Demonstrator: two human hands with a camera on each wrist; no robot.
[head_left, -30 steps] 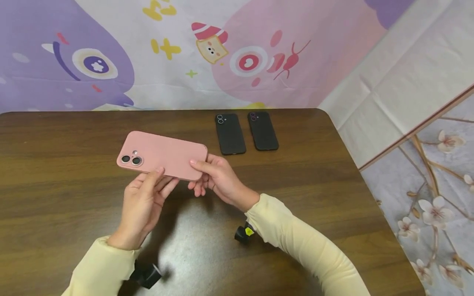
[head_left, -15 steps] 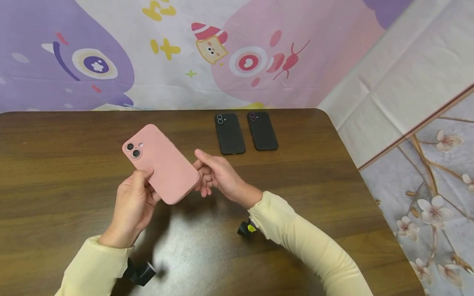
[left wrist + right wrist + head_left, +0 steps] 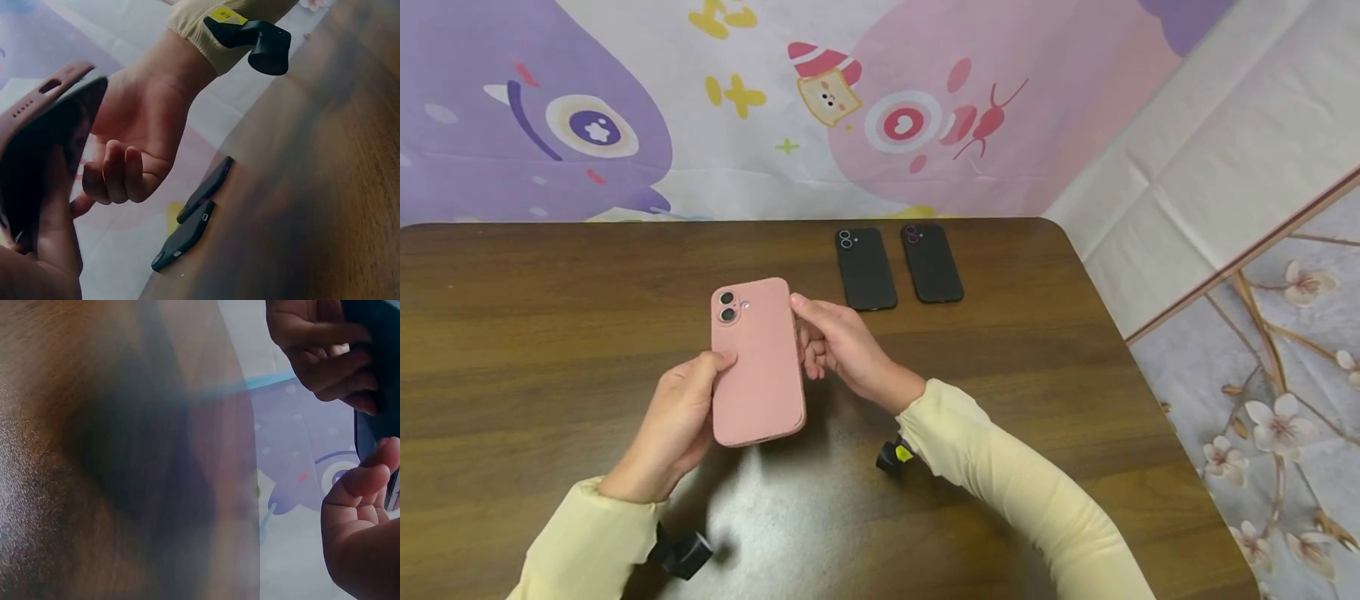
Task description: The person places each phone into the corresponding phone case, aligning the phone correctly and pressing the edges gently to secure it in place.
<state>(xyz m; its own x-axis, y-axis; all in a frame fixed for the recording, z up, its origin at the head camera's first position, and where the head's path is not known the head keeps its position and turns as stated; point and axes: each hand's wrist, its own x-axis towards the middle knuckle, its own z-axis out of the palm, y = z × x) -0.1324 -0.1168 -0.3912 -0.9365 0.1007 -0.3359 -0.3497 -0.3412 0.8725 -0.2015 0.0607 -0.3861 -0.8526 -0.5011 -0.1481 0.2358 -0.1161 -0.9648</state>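
My left hand [image 3: 673, 421] holds a phone in a pink case [image 3: 758, 371] above the table, thumb on its back and fingers underneath. The case stands nearly upright, its two camera lenses at the top left. From the left wrist view, the phone's dark screen [image 3: 75, 134] faces down, and a narrow gap separates it from the case edge [image 3: 26, 111] at one end. My right hand [image 3: 859, 354] is at the case's right side, thumb tip by the upper edge, other fingers loosely curled. Whether that thumb presses the edge is unclear.
Two black phones or phone cases [image 3: 867, 268] [image 3: 932, 263] lie side by side at the back of the wooden table [image 3: 535, 350]. A patterned cloth [image 3: 760, 167] hangs behind the table. Black wrist cameras [image 3: 685, 554] hang under both sleeves.
The pink case has turned clockwise from nearly sideways to nearly upright and shifted right. My right hand released its lower end, and now its thumb is by the upper right edge.
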